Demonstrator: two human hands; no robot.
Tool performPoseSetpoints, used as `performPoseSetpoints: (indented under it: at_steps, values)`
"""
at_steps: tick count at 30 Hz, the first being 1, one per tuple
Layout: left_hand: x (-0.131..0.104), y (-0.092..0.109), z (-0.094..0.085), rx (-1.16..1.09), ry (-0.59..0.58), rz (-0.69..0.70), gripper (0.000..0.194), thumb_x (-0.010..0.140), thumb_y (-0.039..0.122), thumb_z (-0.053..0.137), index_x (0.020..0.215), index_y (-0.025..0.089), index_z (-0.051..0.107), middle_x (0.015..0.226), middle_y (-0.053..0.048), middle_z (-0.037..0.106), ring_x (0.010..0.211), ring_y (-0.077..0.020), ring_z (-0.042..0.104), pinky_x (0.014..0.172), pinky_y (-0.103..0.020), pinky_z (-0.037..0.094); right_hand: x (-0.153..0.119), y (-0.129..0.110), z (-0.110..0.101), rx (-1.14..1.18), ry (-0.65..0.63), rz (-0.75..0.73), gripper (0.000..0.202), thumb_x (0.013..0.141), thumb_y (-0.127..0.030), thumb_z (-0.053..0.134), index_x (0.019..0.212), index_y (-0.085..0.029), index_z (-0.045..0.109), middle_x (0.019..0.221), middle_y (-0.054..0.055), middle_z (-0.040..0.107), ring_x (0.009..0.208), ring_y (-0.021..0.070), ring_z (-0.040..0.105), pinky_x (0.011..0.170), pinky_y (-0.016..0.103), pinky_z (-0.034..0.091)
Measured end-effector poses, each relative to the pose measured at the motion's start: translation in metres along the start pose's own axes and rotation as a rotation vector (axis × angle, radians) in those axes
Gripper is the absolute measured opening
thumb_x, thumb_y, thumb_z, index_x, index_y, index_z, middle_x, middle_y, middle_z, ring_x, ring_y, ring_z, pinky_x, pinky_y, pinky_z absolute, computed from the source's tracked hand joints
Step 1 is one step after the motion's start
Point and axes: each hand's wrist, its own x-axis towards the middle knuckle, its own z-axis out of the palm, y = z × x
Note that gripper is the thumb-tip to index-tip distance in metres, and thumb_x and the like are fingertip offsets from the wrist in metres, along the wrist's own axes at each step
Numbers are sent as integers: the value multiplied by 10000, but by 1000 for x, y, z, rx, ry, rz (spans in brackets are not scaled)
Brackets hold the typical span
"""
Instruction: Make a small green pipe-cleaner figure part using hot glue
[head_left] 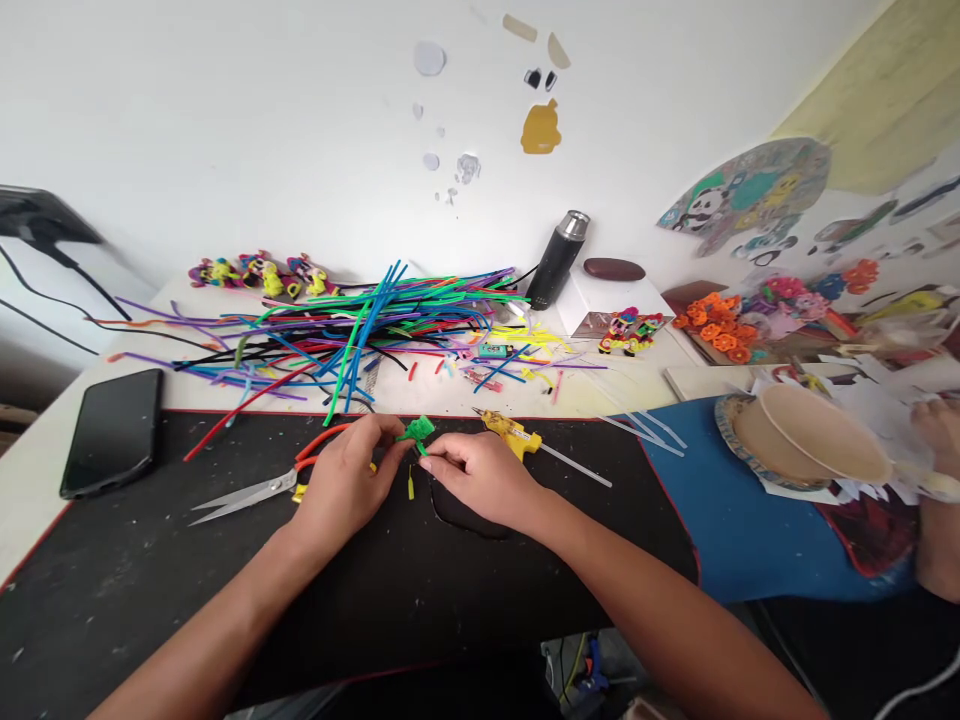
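Observation:
Between my two hands, just above the black mat (360,590), is a small green pipe-cleaner piece (417,431). My left hand (349,470) pinches its left side, and my right hand (480,475) pinches its lower right end. A small yellow-green piece (411,486) lies on the mat below my fingertips. Scissors with orange handles (259,492) rest open beside my left hand, their handles partly behind it. Beyond my right hand lies a yellow glue gun (511,432) with a clear glue stick in its back.
Many colored pipe cleaners (375,320) are heaped behind the mat. A phone (112,430) lies at the left, and a black flask (559,260) stands by a white box (611,300). Bowls (817,435) and another person's hand (937,435) are at the right.

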Motion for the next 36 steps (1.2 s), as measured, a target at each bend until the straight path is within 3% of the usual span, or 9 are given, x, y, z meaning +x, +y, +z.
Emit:
performPoseSetpoints:
  at_steps: [14,21,30,36]
  values:
    - [6,1,-10,135,-99,446,111,1070,122,496,1045,202,568,893,-57,726,768,-207,686,672,-289,528,2,-4,-8,-118,-58,-36,160,1021,-288,693,992,-234,841,790,6,790,661,151,637,634,258,370]
    - [8,5,-14,158,-255,480,254,1019,28,423,1039,217,591,896,-50,708,773,-208,681,623,-275,510,5,-11,-10,-223,-92,-67,221,1018,-300,710,832,-212,792,705,3,739,605,147,568,592,285,294]
    - [1,-1,-8,70,-240,473,97,1096,151,465,1103,208,544,890,-40,660,719,-184,646,618,-269,488,14,-15,-25,-343,-145,-156,194,1027,-309,712,898,-209,817,836,55,810,773,213,700,658,296,339]
    - [-1,-1,-11,-4,-253,450,98,1093,137,476,1095,216,534,891,-34,646,718,-175,648,619,-258,468,19,-14,-29,-338,-164,-175,178,1029,-329,713,971,-228,847,881,54,827,815,225,731,687,292,374]
